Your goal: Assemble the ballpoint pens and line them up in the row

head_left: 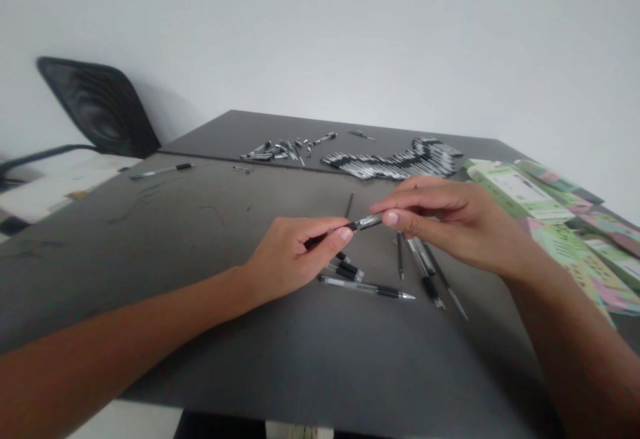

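Both my hands hold one black-and-clear pen (363, 222) a little above the dark grey table (210, 306). My left hand (293, 256) is closed round the pen's black lower part, thumb on top. My right hand (453, 219) pinches the clear end between thumb and fingers. Under my hands lie several loose pens and pen parts: a whole pen (367, 287) lying crosswise, a few black grip pieces (347, 269), and thin refills and barrels (427, 272) below my right hand.
A long row of assembled pens (395, 162) and a scatter of small pen parts (285, 150) lie at the table's far side. One pen (160, 171) lies alone at the left. Green and pink cartons (560, 216) line the right edge. A black chair (97, 106) stands back left.
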### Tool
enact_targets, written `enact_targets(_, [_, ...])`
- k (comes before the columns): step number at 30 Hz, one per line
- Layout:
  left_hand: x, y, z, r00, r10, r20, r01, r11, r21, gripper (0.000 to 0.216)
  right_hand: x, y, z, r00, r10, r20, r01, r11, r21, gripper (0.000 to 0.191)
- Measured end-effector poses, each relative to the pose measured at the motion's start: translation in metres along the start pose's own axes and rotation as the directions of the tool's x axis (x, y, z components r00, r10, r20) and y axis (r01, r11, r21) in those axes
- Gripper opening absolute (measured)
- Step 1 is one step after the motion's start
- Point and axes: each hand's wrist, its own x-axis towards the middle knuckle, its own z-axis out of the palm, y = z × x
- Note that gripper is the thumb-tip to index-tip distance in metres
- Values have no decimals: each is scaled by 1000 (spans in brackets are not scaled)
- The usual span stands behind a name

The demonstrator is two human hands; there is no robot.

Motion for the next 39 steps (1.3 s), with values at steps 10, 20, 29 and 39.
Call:
enact_targets(10, [1,-1,1,1000,23,3,-24,995,95,23,-1,3,8,997,65,32,-64,998,-15,24])
enact_targets(20, [-3,-5,4,969,240,65,-249,942,224,18,2,-9,42,967,238,-94,-173,878,447,84])
enact_targets(29, [-6,-8,7,907,403,123,-422,871,253,25,1,-20,68,961,271,-57,-204,832,515,80])
enact_targets(39, [-6,-1,6,878,434,204,-479,775,412,49,2,-25,70,943,328,-54,-277,864,420,87])
